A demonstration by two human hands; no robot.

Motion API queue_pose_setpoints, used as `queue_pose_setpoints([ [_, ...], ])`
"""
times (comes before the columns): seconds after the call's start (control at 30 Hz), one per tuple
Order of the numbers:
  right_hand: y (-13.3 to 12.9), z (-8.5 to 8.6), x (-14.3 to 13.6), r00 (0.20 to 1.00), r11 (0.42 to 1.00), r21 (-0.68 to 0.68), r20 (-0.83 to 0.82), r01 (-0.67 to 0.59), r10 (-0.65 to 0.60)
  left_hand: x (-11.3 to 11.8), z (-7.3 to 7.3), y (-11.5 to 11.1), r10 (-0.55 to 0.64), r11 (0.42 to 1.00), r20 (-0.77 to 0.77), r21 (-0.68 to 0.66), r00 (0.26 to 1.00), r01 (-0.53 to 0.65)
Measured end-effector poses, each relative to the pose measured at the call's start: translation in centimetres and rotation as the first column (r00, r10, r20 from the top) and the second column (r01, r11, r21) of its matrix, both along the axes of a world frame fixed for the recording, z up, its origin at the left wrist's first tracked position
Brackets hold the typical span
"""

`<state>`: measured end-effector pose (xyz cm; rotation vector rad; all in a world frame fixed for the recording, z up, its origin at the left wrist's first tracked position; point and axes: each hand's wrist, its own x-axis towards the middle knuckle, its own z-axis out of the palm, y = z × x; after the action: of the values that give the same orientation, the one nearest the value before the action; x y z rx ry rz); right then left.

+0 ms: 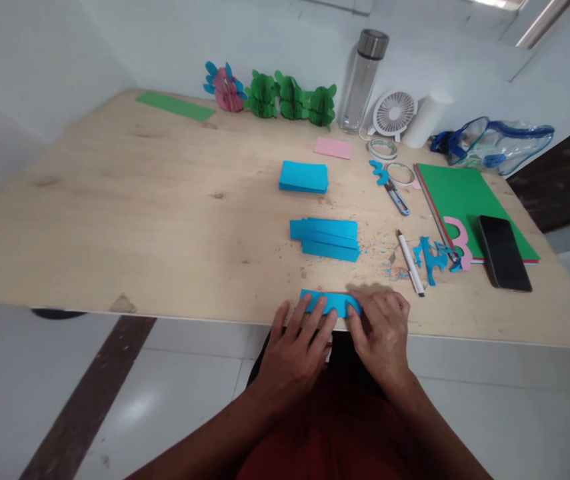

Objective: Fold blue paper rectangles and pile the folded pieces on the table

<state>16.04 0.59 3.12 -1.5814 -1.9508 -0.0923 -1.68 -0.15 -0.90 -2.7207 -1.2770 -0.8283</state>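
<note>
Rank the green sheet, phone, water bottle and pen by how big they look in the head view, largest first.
1. Green sheet
2. Phone and water bottle: too alike to rank, one broad, the other long and narrow
3. Pen

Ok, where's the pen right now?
Head view, right of centre: the pen lies on the table between the blue strips and the blue paper scraps.

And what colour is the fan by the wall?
The fan is white, seen best in the head view.
</note>
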Motion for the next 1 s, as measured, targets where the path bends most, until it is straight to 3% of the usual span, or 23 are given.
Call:
queue_pose_setpoints([
  [0.77,-0.15,-0.07,-0.09,0.999,0.999,-0.010,0.002,0.033,-0.033,-0.03,-0.07,-0.08,0.014,1.000,-0.057,0.025,0.998,-0.013],
  [1.0,-0.74,0.32,-0.04,0.989,0.991,-0.006,0.055,0.135,-0.134,-0.05,-0.20,-0.07,0.014,0.999,-0.076,0.036,0.997,-0.011],
])
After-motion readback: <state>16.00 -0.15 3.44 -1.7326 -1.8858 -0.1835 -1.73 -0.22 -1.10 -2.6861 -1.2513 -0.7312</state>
